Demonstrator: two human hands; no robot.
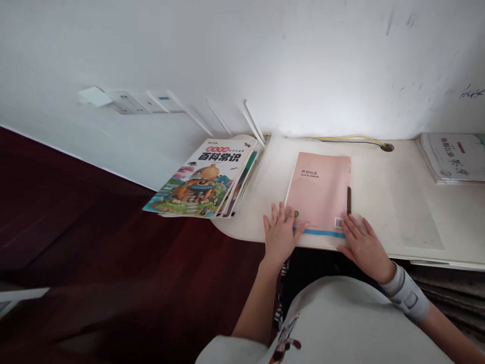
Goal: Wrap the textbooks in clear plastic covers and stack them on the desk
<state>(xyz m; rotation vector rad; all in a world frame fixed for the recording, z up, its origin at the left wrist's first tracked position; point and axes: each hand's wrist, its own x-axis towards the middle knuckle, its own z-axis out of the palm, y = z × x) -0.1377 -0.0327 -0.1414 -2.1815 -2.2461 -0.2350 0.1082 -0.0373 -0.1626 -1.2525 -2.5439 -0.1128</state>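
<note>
A closed pink book (322,189) with a blue strip along its near edge lies flat on the white desk (373,202). My left hand (279,232) rests at the book's lower left corner, fingers spread, the thumb over its cover. At the lower right corner lies my right hand (362,243), fingers stretched out and touching the edge by the barcode. Beside that edge, just beyond my right fingertips, a narrow dark brown strip (349,199) shows; I cannot tell what it is.
A stack of colourful magazines (206,179) overhangs the desk's left end. More books (454,156) lie at the far right. A yellow cable (341,137) runs along the wall to a round hole (387,147). Wall sockets (129,102) are at upper left.
</note>
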